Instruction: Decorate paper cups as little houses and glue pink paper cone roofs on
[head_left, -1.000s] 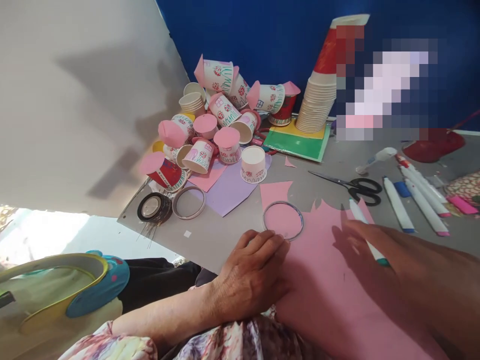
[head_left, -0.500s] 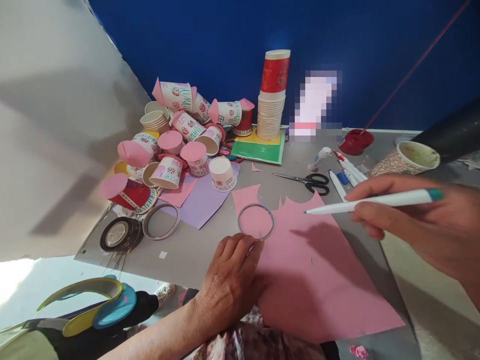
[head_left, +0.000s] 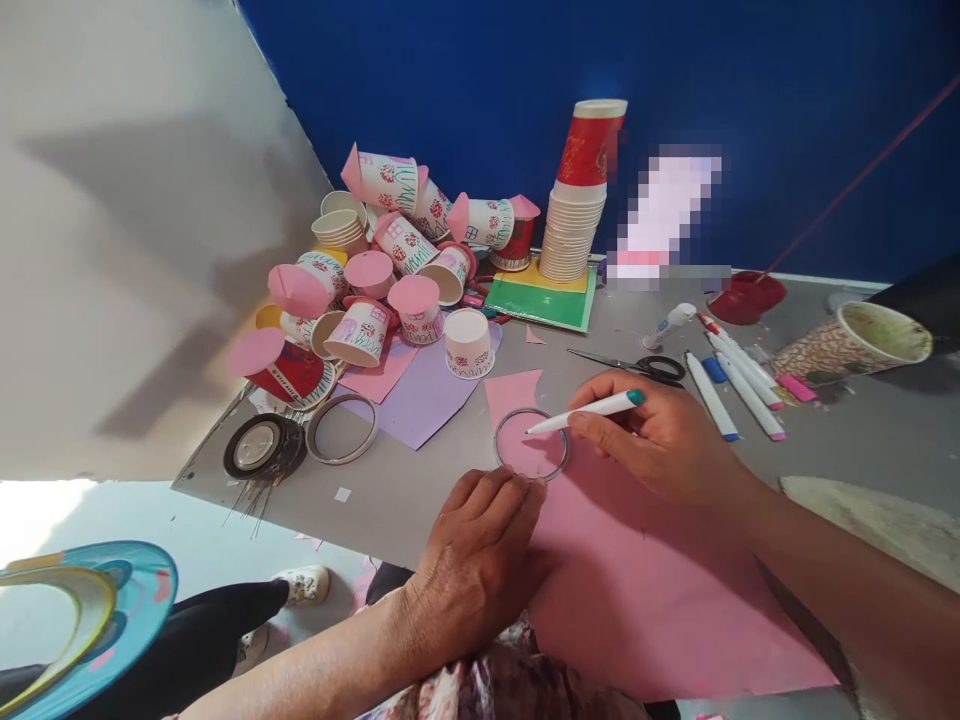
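Observation:
A thin round ring point(head_left: 498, 432) lies on a sheet of pink paper point(head_left: 667, 600). The fingertips of my left hand point(head_left: 484, 540) press on its near edge, the fingers close together and the thumb partly hidden. Pinched in my right hand point(head_left: 656, 430) is a white marker point(head_left: 592, 410) with a green end. Its tip points down inside the ring; whether it touches the paper I cannot tell. Black-handled scissors point(head_left: 660, 368) lie just behind my right hand, partly covered by it.
Several decorated paper cups point(head_left: 360, 335) with pink tops are piled at the back left. A tall cup stack point(head_left: 571, 235) stands on a green packet point(head_left: 551, 308). Markers point(head_left: 712, 400) and a patterned cup point(head_left: 832, 345) are at right. Tape rolls point(head_left: 259, 447) sit left; a person's leg point(head_left: 225, 620) shows below.
My right hand has brought the marker leftward from the right side to inside the ring. My left hand stays at the ring. The view has shifted slightly, and the person at lower left has moved.

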